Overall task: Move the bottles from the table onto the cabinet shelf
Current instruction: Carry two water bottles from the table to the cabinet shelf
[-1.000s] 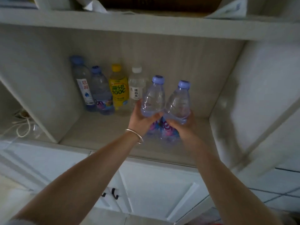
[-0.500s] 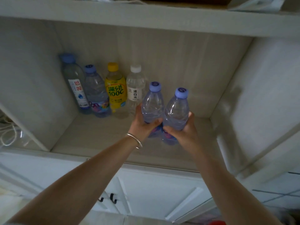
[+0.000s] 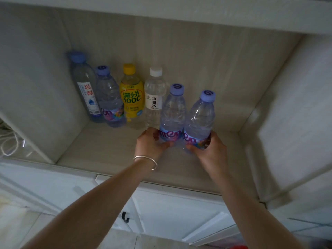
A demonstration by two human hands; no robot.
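**Two purple-capped bottles held at the shelf, four more lined up behind**

Both hands reach into the open cabinet shelf (image 3: pixel 111 151), each wrapped around the base of one clear bottle. The left hand (image 3: pixel 150 145) grips the lower label of the left purple-capped bottle (image 3: pixel 173 112); a thin silver bracelet (image 3: pixel 146 161) circles that wrist. The right hand (image 3: pixel 209 151) grips the bottom of the right purple-capped bottle (image 3: pixel 200 119). The two bottles stand upright and touch side by side, near the middle of the shelf floor; whether their bases rest on the board is hidden by the fingers.

From the held pair, toward 10 o'clock, a row of four bottles stands against the back wall. Nearest is the white-capped water bottle (image 3: pixel 154 97), just beside the left held bottle. Next comes the yellow drink bottle (image 3: pixel 132 97), then a small purple-labelled bottle (image 3: pixel 109 99), then the tall blue-capped bottle (image 3: pixel 86 88) in the corner at the left wall.

At 6 o'clock, below the shelf edge, white cabinet doors (image 3: pixel 179 212) carry a dark handle (image 3: pixel 125 217). At 9 o'clock, white cord (image 3: pixel 9 142) lies in the neighbouring compartment.
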